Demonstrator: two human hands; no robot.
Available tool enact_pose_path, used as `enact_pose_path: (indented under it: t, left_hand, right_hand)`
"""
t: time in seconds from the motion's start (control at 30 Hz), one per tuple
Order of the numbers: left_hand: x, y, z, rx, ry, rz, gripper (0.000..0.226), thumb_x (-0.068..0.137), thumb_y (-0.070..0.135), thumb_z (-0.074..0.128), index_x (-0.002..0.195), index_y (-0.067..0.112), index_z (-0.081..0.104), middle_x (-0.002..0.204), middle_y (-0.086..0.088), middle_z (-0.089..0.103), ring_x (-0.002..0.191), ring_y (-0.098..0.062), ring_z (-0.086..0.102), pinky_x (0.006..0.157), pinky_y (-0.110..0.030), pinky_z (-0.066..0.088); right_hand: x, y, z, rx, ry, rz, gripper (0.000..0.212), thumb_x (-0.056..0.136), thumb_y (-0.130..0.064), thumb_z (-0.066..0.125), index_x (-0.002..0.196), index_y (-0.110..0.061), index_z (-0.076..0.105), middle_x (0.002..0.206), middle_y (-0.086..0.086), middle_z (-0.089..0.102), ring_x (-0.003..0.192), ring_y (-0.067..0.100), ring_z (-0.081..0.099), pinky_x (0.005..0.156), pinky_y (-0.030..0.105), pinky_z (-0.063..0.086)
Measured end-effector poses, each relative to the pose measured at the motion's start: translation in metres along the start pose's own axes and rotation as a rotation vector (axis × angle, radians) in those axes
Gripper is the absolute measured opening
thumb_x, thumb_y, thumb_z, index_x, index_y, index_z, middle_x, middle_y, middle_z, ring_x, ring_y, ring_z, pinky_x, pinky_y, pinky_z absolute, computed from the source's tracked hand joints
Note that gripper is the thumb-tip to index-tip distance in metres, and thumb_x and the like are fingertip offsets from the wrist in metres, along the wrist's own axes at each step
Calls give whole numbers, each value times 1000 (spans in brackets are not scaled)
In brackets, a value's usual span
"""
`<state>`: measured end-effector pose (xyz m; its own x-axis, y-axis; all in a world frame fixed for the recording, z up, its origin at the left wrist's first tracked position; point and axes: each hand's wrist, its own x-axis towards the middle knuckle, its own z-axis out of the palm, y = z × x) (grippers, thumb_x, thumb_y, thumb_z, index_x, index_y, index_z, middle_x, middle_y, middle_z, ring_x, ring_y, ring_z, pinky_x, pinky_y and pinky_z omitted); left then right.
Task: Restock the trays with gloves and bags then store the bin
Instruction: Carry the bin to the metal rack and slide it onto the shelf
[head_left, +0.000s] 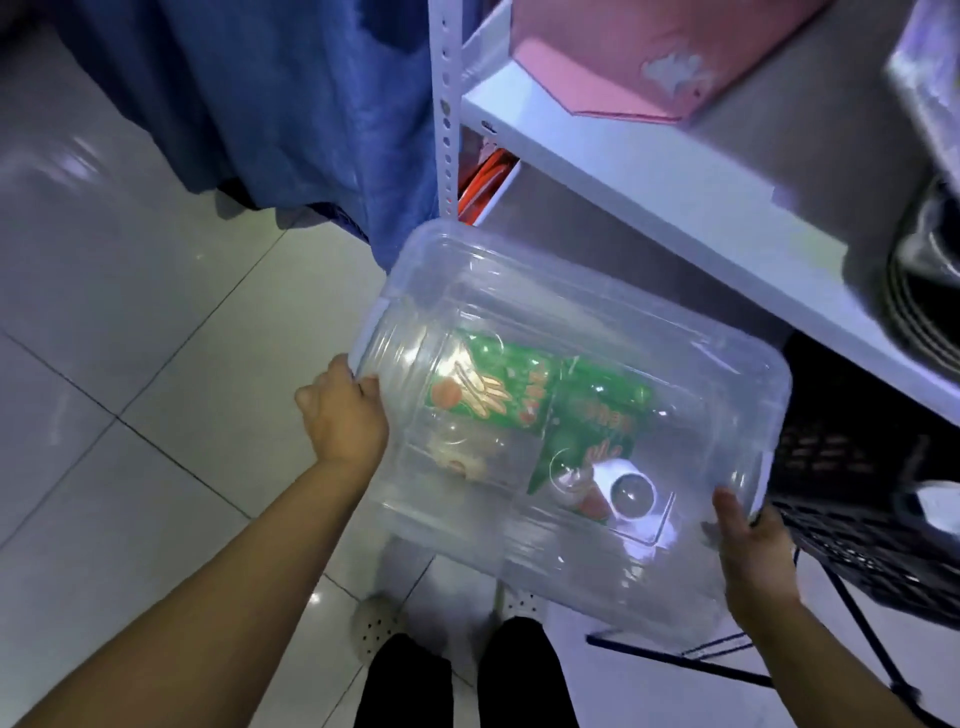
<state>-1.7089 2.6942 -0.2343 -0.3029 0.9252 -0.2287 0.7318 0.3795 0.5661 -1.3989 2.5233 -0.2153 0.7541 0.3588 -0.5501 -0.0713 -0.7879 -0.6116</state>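
Observation:
A clear plastic bin (613, 332) is held in the air over the tiled floor, beside a white shelf rack. My left hand (345, 415) grips the rim at the bin's left end. My right hand (753, 551) clasps the rim at its right end. Inside lie green glove packs (498, 389) printed with hands, and another green pack (597, 421) next to them. The bin is tilted, with its far corner close to the rack's post.
The white shelf (649, 176) runs diagonally on the right, carrying a pink box (623, 57). A black crate (852, 467) sits below the shelf at the right. Blue fabric (291, 104) hangs at the back left. My legs and a perforated shoe (374, 623) stand on the floor below.

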Motion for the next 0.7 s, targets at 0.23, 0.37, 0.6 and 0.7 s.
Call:
enact_pose_path:
  t: [0.23,0.37,0.6,0.7]
  left_hand:
    - [51,80,25,86,-173,175,21,93,16,41,105,2,50,105,-27,57,100,-41,47,79,-40,39]
    - [73,108,41,249,-335,336,43,87,14,48,127,3,38,126,-25,47,112,-44,45,88,-44,39]
    - [31,108,38,233,-96,436,67,83,19,60,142,10,28,147,-14,33,137,-31,26,111,-42,21]
    - [-23,98,38,10,-175,163,82,80,29,68,144,9,19,149,-14,26,137,-31,22,112,-42,19]
  right_hand:
    - [21,1,-4,178,105,69,57,82,-47,55,108,5,55,90,17,58,79,30,60,69,37,47]
    - [46,14,1,187,169,104,84,62,-68,50,107,3,53,91,19,53,80,32,57,65,38,48]
    - [43,-35,10,214,184,178,37,95,-32,48,111,0,55,94,15,49,74,24,52,57,27,38]
    - [32,-51,20,265,184,204,46,96,-33,46,128,1,48,115,18,58,111,33,57,73,29,38]
